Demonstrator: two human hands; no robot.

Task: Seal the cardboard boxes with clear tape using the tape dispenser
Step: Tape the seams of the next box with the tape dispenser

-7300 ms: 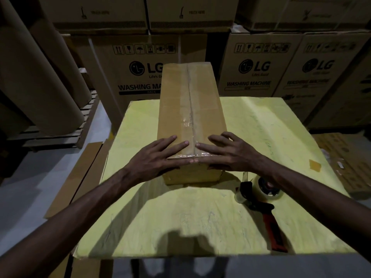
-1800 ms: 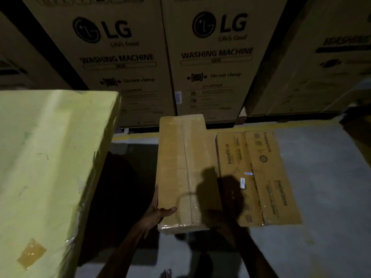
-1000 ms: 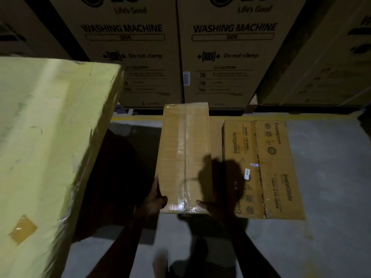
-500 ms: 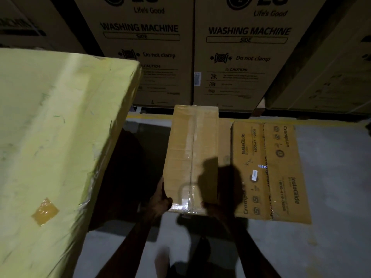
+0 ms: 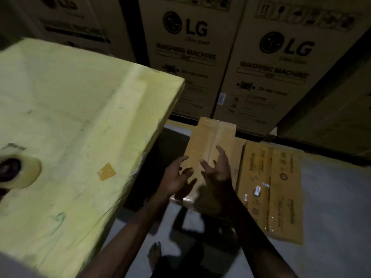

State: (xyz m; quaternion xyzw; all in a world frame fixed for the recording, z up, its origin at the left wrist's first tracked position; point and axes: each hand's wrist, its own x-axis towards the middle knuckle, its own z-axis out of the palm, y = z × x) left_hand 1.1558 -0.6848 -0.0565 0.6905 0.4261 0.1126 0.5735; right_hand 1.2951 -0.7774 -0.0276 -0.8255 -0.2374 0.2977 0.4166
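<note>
The plain box (image 5: 210, 137), its top seam covered with clear tape, is lying low beside the table (image 5: 80, 117). It is pointing lengthwise away from the person and sitting tight against a printed box (image 5: 277, 187) on the floor (image 5: 331, 197). Lining it up there is probably keeping the finished boxes together and out of the work space.

Both hands are hovering over its near end with nothing in them. The left hand (image 5: 176, 177) is spreading its lightly bent fingers above the near left corner, and the right hand (image 5: 217, 170) is doing likewise over the taped seam. Whether any fingertip is touching the cardboard I cannot tell; the finger shadows falling on the lid are suggesting a small gap.

The tape dispenser (image 5: 18, 173) is sitting at the left edge of view on the yellow table, where the next box would likely be sealed. Tall washing-machine cartons (image 5: 271, 67) are standing behind.
</note>
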